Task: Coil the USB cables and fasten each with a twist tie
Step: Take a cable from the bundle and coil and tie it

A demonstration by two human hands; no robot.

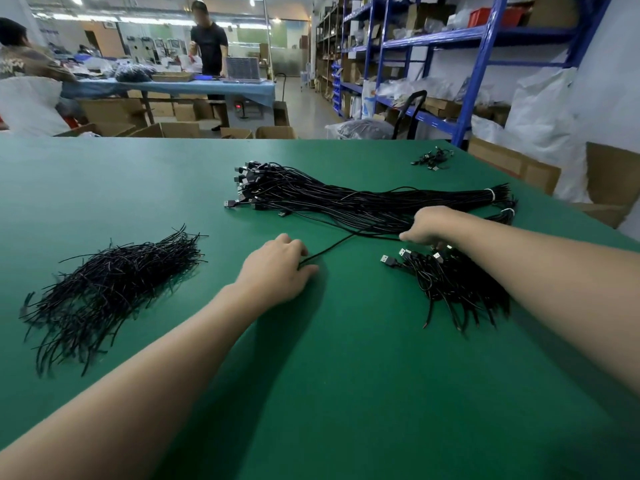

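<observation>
1. I see the green worktop (138, 188) filling the lower view.
2. The big cable bundle (346, 199) lies across the far middle. Its long axis runs left to right, with the plugs fanned at the left end and a white tie (490, 195) binding the end near the right edge.
3. The twist ties (110, 285) sit in a loose pile toward the left edge.
4. A cable heap (457, 282) lies near the right edge, partly under my right forearm, with its plugs pointing left.
5. My left hand (277, 268) rests mid-worktop and pinches one end of the single cable (332, 245).
6. My right hand (433, 225) is knuckles up at the bundle's near side. Its fingers are hidden, so I cannot tell its grip.
7. The single cable slants from the left hand up-right toward the right thumb.
8. A small heap (433, 158) of cables sits at the far right corner.
</observation>
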